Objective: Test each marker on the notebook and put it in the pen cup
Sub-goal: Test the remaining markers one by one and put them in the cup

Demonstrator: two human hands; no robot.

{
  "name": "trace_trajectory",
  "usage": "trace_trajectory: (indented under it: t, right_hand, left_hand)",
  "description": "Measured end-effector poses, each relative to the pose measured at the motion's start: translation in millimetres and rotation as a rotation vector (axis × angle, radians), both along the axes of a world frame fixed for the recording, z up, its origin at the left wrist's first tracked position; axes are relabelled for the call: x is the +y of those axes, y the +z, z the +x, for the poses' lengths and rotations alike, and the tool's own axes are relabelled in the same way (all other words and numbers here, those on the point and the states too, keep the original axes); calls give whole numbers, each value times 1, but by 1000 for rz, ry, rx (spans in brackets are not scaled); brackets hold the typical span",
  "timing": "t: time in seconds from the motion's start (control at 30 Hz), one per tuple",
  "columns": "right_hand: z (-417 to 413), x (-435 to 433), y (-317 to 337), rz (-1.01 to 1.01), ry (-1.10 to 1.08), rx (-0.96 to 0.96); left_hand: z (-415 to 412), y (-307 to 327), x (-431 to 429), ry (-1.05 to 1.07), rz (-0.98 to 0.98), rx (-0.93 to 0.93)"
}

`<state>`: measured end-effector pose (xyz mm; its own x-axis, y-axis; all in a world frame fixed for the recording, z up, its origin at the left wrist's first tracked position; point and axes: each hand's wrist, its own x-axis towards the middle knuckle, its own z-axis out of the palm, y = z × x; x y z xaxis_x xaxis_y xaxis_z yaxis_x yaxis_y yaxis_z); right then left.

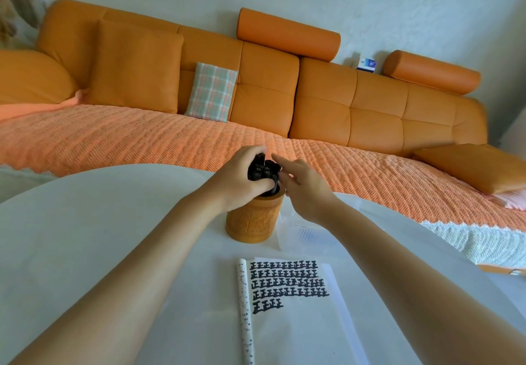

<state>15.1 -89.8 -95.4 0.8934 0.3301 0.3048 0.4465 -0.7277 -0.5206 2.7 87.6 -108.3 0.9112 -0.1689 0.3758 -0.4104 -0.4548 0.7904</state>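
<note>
The left hand (pixel 242 177) grasps the bundle of black markers (pixel 263 171) standing in the orange pen cup (pixel 252 222) on the desk (pixel 85 236); the right hand (pixel 304 191), fingers straight, holds nothing just beside them; likely best to settle the bundle gently, lest the cup tip; the marked notebook (pixel 290 307) lies nearer

The mouth of the pen cup (pixel 252 222) is blocked by black markers (pixel 263 172) gripped by the left hand (pixel 242 177), with the right hand (pixel 301 188) just beside; the table (pixel 85 222) lies open to the cup's left, the notebook (pixel 293 307) in front, a loose sheet (pixel 307 236) at its right.
</note>
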Motion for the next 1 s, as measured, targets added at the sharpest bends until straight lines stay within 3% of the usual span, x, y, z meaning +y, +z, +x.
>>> trace_trajectory:
  t: [0.13, 0.3, 0.4, 0.53, 0.67, 0.77, 1.0]
  right_hand:
    - [5, -20, 1, 5, -81, 117]
    - [12, -49, 6, -472, -119, 376]
    - [16, -52, 8, -634, -102, 468]
    - [27, -50, -1, -781, -59, 527]
    - [33, -46, -12, -826, -53, 464]
    - [30, -45, -13, -760, -42, 399]
    - [0, -54, -3, -324, -66, 57]
  left_hand:
    - [-1, 3, -3, 139, 205, -97]
    - [-9, 7, -13, 71, 509, -363]
    - [-11, 9, -19, 80, 650, -356]
    - [-12, 15, -15, 140, 698, -273]
    - [-12, 11, -15, 132, 736, -263]
    - [-10, 4, -15, 141, 749, -328]
    - [-20, 10, -22, 212, 621, -570]
